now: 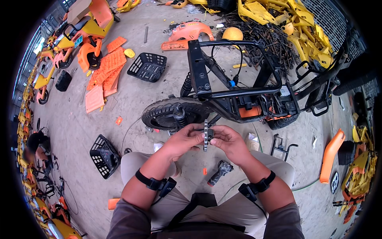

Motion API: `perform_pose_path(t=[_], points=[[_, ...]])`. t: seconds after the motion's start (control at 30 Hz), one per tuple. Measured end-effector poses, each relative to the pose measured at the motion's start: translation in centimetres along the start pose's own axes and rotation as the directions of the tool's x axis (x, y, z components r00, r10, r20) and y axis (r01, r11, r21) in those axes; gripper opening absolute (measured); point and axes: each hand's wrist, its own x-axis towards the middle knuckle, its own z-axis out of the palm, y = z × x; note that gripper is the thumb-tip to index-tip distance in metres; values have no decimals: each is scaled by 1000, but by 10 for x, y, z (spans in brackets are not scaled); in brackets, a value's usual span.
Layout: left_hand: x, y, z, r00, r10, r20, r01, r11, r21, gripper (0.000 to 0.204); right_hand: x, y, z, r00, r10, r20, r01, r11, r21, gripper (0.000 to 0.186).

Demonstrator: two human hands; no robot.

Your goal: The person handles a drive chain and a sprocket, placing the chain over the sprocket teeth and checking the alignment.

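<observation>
In front of my knees, both hands meet around a metal toothed part seen edge-on, which looks like a chain sprocket (205,137). My left hand (184,140) grips it from the left, thumb and fingers closed. My right hand (230,143) pinches a small dark block-like piece (210,134) against its right side; whether the two are joined I cannot tell. Just beyond my hands lies the rear wheel (175,113) of a stripped black scooter frame (238,95). A grey and black power tool (220,173) rests on the floor between my legs.
Black plastic baskets (147,67) (104,156) lie on the left. Orange panels (108,67) are stacked beyond them. Dark metal parts (262,46) and yellow covers (306,34) heap up behind the frame. A bent black bracket (281,149) and an orange strip (332,155) lie right. Someone crouches (39,149) far left.
</observation>
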Motion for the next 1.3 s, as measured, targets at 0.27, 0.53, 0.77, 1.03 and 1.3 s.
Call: perform_pose_path(t=[0.27, 0.53, 0.77, 1.03, 1.3], points=[[8, -12, -7, 1000, -8, 14, 8, 1000, -11, 65, 1, 6, 1, 999, -37, -2, 37, 999, 16, 39], [12, -16, -3, 982, 187, -39, -189, 979, -75, 57, 4, -1, 2, 998, 20, -64, -18, 999, 41, 40], [14, -22, 0, 978, 179, -108, -192, 975, -116, 54, 5, 4, 0, 990, 134, -43, -135, 990, -43, 35], [14, -15, 0, 964, 266, 6, -261, 950, -169, 59, 3, 1, -4, 995, 82, -56, -82, 997, -9, 30], [7, -4, 0, 977, 207, 47, -203, 976, -84, 68, 3, 9, -5, 997, -41, -62, 41, 999, -11, 27]])
